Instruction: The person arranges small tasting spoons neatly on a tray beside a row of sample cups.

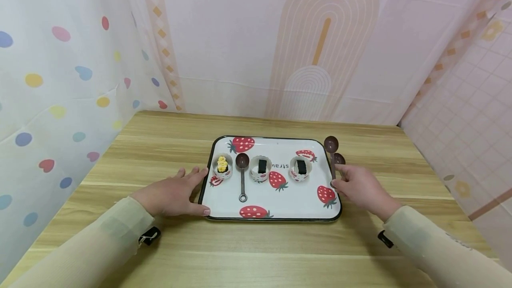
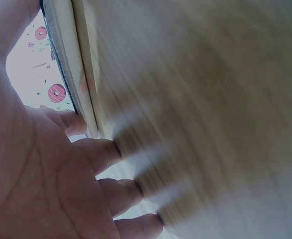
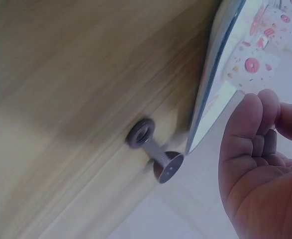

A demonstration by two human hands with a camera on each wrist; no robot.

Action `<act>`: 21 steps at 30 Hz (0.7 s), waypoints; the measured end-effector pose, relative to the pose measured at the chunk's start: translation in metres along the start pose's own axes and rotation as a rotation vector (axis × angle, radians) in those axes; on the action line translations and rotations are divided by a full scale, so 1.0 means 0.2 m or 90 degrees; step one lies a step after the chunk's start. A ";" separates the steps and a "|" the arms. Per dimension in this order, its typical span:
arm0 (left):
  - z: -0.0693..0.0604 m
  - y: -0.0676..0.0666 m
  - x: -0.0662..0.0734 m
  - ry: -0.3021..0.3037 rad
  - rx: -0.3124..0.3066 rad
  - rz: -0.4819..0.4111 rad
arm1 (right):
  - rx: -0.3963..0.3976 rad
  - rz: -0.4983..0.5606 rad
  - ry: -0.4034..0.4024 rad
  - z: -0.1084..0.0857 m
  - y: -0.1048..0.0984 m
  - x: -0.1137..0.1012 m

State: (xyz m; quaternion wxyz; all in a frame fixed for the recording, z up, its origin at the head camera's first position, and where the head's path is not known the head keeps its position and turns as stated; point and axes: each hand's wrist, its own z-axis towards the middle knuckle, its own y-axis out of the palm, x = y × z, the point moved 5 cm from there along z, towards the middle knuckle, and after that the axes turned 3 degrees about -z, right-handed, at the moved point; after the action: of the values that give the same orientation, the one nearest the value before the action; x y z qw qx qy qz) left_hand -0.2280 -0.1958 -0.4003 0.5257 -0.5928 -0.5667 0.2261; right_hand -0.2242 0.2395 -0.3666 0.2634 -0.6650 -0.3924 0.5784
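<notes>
A white tray with strawberries (image 1: 228, 206) lies on the wooden table. My left hand (image 1: 174, 194) rests spread at its left edge, thumb at the near corner; the left wrist view shows the palm and fingers (image 2: 56, 179) beside the rim. At the right edge, my right hand (image 1: 366, 190) pinches the handle of a brown spoon (image 1: 331, 144), bowl pointing away. Thumb and fingertips meet in the right wrist view (image 3: 260, 159), where the pinched spoon cannot be made out. A second brown spoon (image 1: 339, 158) (image 3: 155, 152) lies right of the tray, partly behind the hand in the head view.
On the tray stand a paper cup with yellow-topped food (image 1: 222, 165), a brown spoon (image 1: 242, 162), and two cups with black-wrapped pieces (image 1: 262, 166) (image 1: 302, 167). Patterned curtains (image 1: 224, 48) hang behind and on both sides of the table.
</notes>
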 end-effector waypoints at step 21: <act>0.00 0.00 0.00 -0.006 -0.006 -0.006 | 0.011 0.031 -0.053 0.02 0.09 -0.15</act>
State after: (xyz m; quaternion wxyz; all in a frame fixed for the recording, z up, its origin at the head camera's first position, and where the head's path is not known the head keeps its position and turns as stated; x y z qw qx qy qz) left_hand -0.2272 -0.1952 -0.3998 0.5215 -0.5916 -0.5727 0.2237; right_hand -0.2248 0.2046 -0.3655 0.2389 -0.6474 -0.3816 0.6150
